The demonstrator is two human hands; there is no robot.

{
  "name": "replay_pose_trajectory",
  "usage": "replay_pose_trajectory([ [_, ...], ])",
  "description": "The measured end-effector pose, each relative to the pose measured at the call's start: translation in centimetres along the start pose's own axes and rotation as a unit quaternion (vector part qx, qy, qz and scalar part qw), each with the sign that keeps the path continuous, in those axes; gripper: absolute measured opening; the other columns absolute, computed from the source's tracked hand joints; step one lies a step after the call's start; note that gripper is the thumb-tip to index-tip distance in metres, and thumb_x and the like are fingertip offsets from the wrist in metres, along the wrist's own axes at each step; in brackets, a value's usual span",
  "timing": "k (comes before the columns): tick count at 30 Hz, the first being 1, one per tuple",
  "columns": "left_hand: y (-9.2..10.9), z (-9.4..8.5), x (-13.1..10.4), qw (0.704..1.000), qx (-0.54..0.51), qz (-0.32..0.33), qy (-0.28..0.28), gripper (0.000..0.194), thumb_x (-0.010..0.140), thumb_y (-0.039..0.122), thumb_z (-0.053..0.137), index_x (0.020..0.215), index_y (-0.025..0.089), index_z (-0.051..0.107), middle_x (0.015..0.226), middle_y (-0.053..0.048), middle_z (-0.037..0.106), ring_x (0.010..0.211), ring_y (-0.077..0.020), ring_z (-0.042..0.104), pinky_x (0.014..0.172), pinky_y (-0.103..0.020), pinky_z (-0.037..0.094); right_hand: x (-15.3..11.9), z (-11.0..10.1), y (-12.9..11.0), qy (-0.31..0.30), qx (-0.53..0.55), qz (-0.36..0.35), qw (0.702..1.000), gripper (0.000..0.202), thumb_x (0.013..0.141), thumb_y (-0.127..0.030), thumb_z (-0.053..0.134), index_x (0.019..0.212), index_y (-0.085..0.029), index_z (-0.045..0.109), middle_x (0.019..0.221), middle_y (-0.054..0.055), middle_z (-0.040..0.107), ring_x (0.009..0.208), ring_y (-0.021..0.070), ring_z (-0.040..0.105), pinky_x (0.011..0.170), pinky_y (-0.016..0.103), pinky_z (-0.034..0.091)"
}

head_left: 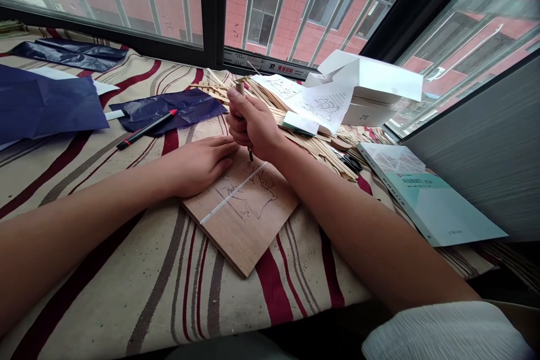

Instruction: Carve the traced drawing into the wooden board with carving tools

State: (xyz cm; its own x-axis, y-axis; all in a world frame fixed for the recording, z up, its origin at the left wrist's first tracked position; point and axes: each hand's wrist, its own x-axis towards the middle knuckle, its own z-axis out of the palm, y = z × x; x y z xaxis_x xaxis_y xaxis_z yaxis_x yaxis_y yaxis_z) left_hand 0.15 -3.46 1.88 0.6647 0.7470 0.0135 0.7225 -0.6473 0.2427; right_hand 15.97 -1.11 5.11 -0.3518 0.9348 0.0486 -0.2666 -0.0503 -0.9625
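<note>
A square wooden board (236, 236) lies turned on the striped cloth, with dark drawn lines and a pale strip across it. My right hand (255, 126) is closed in a fist round the handle of a carving tool (240, 88), held upright. Its dark tip meets the far part of the board, among the drawn lines. My left hand (206, 163) lies flat on the board's left edge, its fingers pointing toward the tool and its thumb on the wood.
Dark blue sheets (46, 104) and a black marker with a red tip (145, 130) lie left. Behind my right hand are thin wooden strips (312, 149), drawn papers (324, 106) and a white box (375, 81). A book (439, 197) lies right, below the window.
</note>
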Motion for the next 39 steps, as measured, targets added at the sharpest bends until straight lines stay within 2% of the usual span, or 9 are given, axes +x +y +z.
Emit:
replay_pose_trajectory([
  [5, 0.5, -0.2, 0.1, 1.0, -0.016, -0.001, 0.002, 0.066, 0.102, 0.039, 0.026, 0.154, 0.011, 0.056, 0.167, -0.01, 0.05, 0.155, -0.0255, 0.046, 0.134, -0.04, 0.028, 0.6, 1.0, 0.5, 0.042, -0.013, 0.011, 0.999, 0.047, 0.11, -0.034, 0.058, 0.071, -0.024, 0.033, 0.047, -0.012, 0.027, 0.042, 0.0051, 0.015, 0.038, 0.018, 0.014],
  [8, 0.6, -0.2, 0.2, 1.0, -0.017, -0.009, -0.003, 0.063, 0.103, 0.037, 0.028, 0.155, 0.014, 0.055, 0.169, -0.007, 0.047, 0.157, -0.0244, 0.044, 0.134, -0.04, 0.028, 1.3, 0.6, 0.9, 0.068, -0.007, 0.02, 0.997, 0.048, 0.109, -0.037, 0.059, 0.071, -0.025, 0.032, 0.047, -0.012, 0.025, 0.041, 0.0048, 0.013, 0.038, 0.019, 0.012],
  [14, 0.7, -0.2, 0.4, 0.999, -0.005, -0.031, -0.03, 0.07, 0.104, 0.037, 0.027, 0.167, 0.008, 0.036, 0.178, -0.01, 0.03, 0.165, -0.0237, 0.029, 0.136, -0.04, 0.021, 2.1, -1.1, 1.7, 0.218, 0.044, 0.027, 0.975, 0.049, 0.108, -0.045, 0.056, 0.074, -0.026, 0.027, 0.048, -0.013, 0.02, 0.04, 0.0061, 0.012, 0.038, 0.02, 0.009],
  [17, 0.9, -0.3, 0.4, 0.999, 0.001, -0.033, -0.029, 0.069, 0.103, 0.036, 0.028, 0.165, 0.008, 0.04, 0.177, -0.01, 0.033, 0.163, -0.0255, 0.032, 0.135, -0.041, 0.023, 1.8, -1.2, 1.7, 0.171, 0.045, 0.008, 0.984, 0.048, 0.107, -0.045, 0.056, 0.074, -0.026, 0.027, 0.049, -0.013, 0.019, 0.041, 0.0064, 0.011, 0.039, 0.02, 0.01],
  [24, 0.3, 0.1, 0.3, 1.0, -0.021, -0.009, 0.009, 0.059, 0.103, 0.038, 0.029, 0.148, 0.018, 0.062, 0.162, -0.006, 0.056, 0.148, -0.0245, 0.054, 0.13, -0.038, 0.035, 0.1, -0.1, 0.9, -0.046, 0.008, 0.008, 0.999, 0.052, 0.099, -0.041, 0.073, 0.073, -0.025, 0.03, 0.055, -0.011, 0.023, 0.044, 0.0053, 0.015, 0.04, 0.02, 0.015],
  [26, 0.2, 0.2, 0.3, 1.0, -0.013, -0.009, 0.01, 0.06, 0.103, 0.039, 0.029, 0.15, 0.018, 0.059, 0.165, -0.005, 0.053, 0.151, -0.0242, 0.051, 0.131, -0.038, 0.033, 0.4, -0.5, 1.0, -0.024, 0.016, 0.014, 0.999, 0.052, 0.1, -0.041, 0.071, 0.073, -0.026, 0.03, 0.055, -0.012, 0.022, 0.044, 0.0055, 0.014, 0.04, 0.02, 0.014],
  [32, 0.4, 0.1, 0.4, 1.0, 0.002, -0.025, -0.012, 0.069, 0.103, 0.038, 0.027, 0.164, 0.009, 0.042, 0.176, -0.01, 0.035, 0.162, -0.0248, 0.035, 0.135, -0.04, 0.024, 1.6, -0.9, 1.8, 0.222, 0.057, -0.036, 0.973, 0.044, 0.11, -0.036, 0.052, 0.075, -0.026, 0.028, 0.053, -0.012, 0.019, 0.042, 0.0069, 0.016, 0.039, 0.018, 0.014],
  [34, 0.5, 0.0, 0.4, 1.0, 0.001, -0.024, -0.01, 0.069, 0.102, 0.038, 0.027, 0.162, 0.008, 0.045, 0.175, -0.011, 0.037, 0.162, -0.0246, 0.036, 0.135, -0.04, 0.024, 1.4, -0.6, 1.9, 0.218, 0.076, -0.015, 0.973, 0.045, 0.112, -0.036, 0.048, 0.074, -0.025, 0.027, 0.051, -0.012, 0.02, 0.041, 0.0066, 0.015, 0.039, 0.018, 0.013],
  [39, 0.7, -0.3, 0.3, 1.0, 0.0, -0.014, -0.01, 0.068, 0.101, 0.039, 0.025, 0.153, 0.008, 0.056, 0.169, -0.012, 0.047, 0.157, -0.0253, 0.043, 0.133, -0.039, 0.028, 0.9, -1.2, 1.2, 0.067, 0.121, 0.053, 0.989, 0.05, 0.114, -0.045, 0.044, 0.07, -0.024, 0.029, 0.05, -0.012, 0.019, 0.042, 0.0066, 0.009, 0.038, 0.019, 0.009],
])
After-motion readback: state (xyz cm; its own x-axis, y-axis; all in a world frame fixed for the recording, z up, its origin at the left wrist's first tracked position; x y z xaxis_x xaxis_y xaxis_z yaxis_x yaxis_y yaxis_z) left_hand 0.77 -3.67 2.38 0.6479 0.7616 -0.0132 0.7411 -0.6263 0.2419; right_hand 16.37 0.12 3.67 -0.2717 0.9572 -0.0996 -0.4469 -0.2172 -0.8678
